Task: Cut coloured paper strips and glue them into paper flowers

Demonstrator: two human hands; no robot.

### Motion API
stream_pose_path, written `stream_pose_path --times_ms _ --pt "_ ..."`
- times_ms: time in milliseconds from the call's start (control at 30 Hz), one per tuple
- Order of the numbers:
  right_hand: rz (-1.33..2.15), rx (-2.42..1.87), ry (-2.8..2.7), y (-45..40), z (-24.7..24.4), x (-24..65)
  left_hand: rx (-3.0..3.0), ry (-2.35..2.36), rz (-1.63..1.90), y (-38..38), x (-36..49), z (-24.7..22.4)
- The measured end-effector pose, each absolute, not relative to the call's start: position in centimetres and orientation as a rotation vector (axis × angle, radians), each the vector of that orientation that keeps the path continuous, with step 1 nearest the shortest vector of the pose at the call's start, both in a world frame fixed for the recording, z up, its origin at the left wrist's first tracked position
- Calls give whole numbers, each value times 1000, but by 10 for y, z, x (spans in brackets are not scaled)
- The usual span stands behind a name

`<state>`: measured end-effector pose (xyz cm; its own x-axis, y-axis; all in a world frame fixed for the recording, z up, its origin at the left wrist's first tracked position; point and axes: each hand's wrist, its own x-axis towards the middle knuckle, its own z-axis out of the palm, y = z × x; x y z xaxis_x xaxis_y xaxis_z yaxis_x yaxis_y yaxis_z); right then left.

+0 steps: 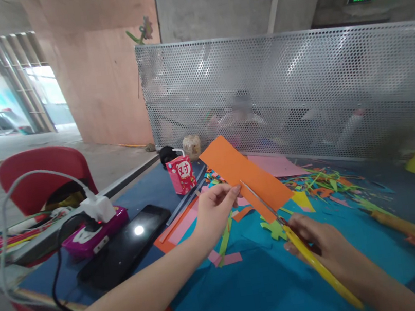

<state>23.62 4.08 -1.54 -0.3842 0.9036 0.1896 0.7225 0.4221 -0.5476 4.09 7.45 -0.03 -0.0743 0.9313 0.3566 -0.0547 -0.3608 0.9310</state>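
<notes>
An orange sheet of paper (243,171) is held up over the table, tilted, its near left edge pinched between the thumb and fingers of my left hand (217,208). My right hand (319,237) is wrapped round the handles of yellow scissors (310,257). The scissor blades lie across the orange sheet, with their tips close to my left fingertips. Beneath both hands is a large blue sheet (265,282), with small green, pink and orange scraps on it. A green cut piece (275,229) lies below the scissor blades.
On the left are a black phone (127,245), a purple power strip (96,232) with cables, and a red chair (46,174). A red drink box (181,174) stands behind my left hand. Paper shreds (324,179) lie before a perforated metal screen (291,91); a person is behind it.
</notes>
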Motion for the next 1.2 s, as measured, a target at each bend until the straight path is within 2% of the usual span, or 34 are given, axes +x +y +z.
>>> stream_pose_path --times_ms 1200 --pt "542 -1388 -2241 42 -13 236 1384 1049 1475 74 45 1"
